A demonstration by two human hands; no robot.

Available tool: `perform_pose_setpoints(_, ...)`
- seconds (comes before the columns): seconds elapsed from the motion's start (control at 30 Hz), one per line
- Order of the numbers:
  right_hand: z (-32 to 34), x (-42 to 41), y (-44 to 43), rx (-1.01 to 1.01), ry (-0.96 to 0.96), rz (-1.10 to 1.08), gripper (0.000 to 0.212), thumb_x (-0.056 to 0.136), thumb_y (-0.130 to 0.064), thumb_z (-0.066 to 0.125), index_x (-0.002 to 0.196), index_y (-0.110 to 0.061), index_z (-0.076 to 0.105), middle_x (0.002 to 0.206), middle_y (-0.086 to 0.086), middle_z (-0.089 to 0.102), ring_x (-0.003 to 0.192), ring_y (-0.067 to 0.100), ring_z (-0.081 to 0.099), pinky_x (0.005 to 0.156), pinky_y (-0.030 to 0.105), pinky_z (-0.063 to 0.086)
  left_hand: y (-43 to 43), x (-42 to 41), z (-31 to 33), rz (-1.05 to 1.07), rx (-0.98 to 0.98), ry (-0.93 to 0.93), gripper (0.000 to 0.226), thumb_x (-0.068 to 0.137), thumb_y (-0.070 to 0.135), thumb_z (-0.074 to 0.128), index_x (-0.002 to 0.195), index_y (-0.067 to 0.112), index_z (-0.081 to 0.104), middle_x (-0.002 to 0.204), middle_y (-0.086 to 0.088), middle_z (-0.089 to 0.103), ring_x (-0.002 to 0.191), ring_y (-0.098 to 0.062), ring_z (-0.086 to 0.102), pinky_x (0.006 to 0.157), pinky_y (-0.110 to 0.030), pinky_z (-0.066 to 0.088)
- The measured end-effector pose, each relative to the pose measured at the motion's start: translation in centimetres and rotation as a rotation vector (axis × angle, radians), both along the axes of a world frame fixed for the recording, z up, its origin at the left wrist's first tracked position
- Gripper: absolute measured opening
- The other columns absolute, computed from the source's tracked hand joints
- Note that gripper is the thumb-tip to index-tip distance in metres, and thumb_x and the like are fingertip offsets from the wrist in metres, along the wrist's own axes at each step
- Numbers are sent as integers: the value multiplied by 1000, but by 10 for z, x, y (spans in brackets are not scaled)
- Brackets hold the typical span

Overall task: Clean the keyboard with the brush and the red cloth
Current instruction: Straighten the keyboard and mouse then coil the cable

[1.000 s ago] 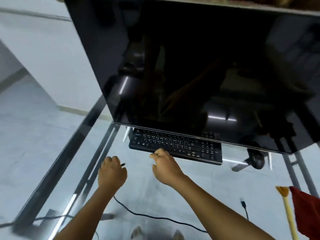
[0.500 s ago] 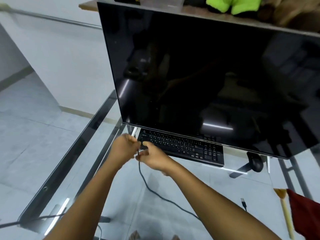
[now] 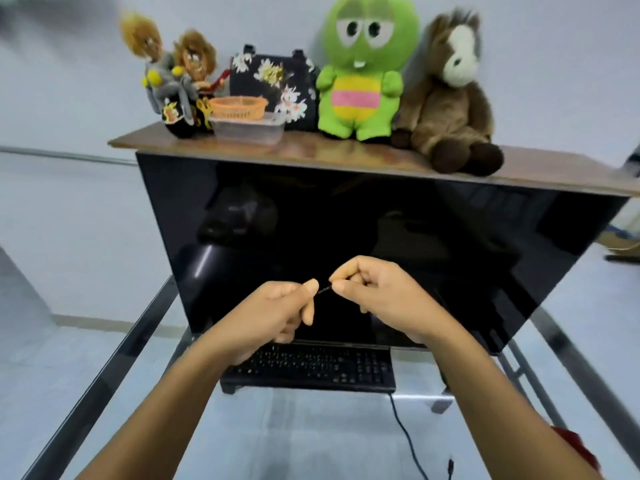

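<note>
A black keyboard [image 3: 325,367] lies on the glass desk [image 3: 277,434] under the monitor's lower edge, partly hidden by my left wrist. Both hands are raised in front of the screen. My left hand [image 3: 277,313] and my right hand [image 3: 377,296] pinch a thin black cable [image 3: 325,289] between their fingertips, a short stretch of it showing between them. A corner of the red cloth [image 3: 575,445] shows at the right edge, behind my right forearm. The brush is out of view.
A large dark monitor [image 3: 381,244] fills the middle. Above it a wooden shelf [image 3: 346,154] carries plush toys, an orange basket and a clear box. A black cable [image 3: 408,441] runs from the keyboard across the glass, with a loose plug [image 3: 450,466] beside it.
Both hands rose from beside the keyboard to in front of the screen, holding the thin cable. The view tilted up, bringing the shelf and toys in; the brush left the frame.
</note>
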State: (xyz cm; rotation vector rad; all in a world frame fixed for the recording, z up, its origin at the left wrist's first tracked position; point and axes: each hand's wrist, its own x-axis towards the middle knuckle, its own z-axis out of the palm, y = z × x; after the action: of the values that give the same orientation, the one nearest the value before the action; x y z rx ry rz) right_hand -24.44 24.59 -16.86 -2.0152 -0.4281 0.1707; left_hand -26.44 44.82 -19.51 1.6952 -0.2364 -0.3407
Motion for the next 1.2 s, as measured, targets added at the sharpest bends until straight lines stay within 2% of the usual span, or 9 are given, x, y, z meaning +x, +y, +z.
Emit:
perform_pose_setpoints(0.23,29,-10,-54,199,-88,-91,20,93,-32,56,91,-19,69,63,-6,51,60,10,47,60,19,42,-46,-17,104,-156,-869,22,32,99,26,39,78,11,58,56,5,34,45,-7,25,42,-20,22)
perform_pose_setpoints(0.4,38,-14,-63,160,-124,-91,24,100,-23,46,97,-21,70,65,0,47,62,14,46,60,16,44,-73,5,158,114,-1217,-273,29,104,17,32,95,7,58,69,3,66,58,-6,61,55,-18,51)
perform_pose_setpoints(0.53,53,-19,-52,-52,-245,-7,25,99,-27,49,114,-29,69,93,-15,69,86,-6,62,75,12,47,-75,38,152,358,-450,-773,25,103,20,39,100,7,61,88,1,74,84,-18,72,73,-30,56)
perform_pose_setpoints(0.6,64,-18,-45,-78,-364,-6,22,97,-24,55,112,-23,70,104,-13,71,97,-3,63,83,17,49,-66,44,130,348,294,-1001,25,100,25,45,93,12,65,83,10,73,73,-12,69,71,-34,55)
perform_pose_setpoints(0.67,80,-14,-43,-67,-463,-42,15,93,-21,61,103,-22,72,86,-5,71,76,6,63,72,27,52,-63,38,111,265,538,-964,23,99,25,47,84,17,63,65,8,68,56,-8,63,62,-35,52)
perform_pose_setpoints(0.77,105,-7,-50,44,-480,-80,7,87,-18,69,94,-17,73,58,-4,51,54,10,41,55,22,38,-67,18,95,107,210,-617,34,102,27,42,76,14,59,43,2,48,37,-8,43,53,-30,43)
perform_pose_setpoints(0.97,92,-4,-59,172,-399,-69,17,90,-30,60,89,-18,72,68,19,57,53,12,48,53,22,41,-70,-28,118,-230,-755,3,33,99,31,41,79,9,57,49,3,33,35,-10,30,53,-28,47)
perform_pose_setpoints(1.1,64,-10,-54,49,-293,-73,21,98,-29,50,94,-27,71,56,-3,54,51,8,51,54,22,42,-69,-21,155,116,-1187,-186,33,103,26,34,80,12,54,51,5,53,48,-10,61,63,-26,57)
perform_pose_setpoints(1.2,55,-18,-49,-150,-196,7,24,101,-32,44,107,-26,67,66,-30,60,62,-6,57,61,11,41,-68,8,166,313,-1086,-480,29,104,26,36,96,6,56,74,-3,73,84,-20,73,82,-33,56)
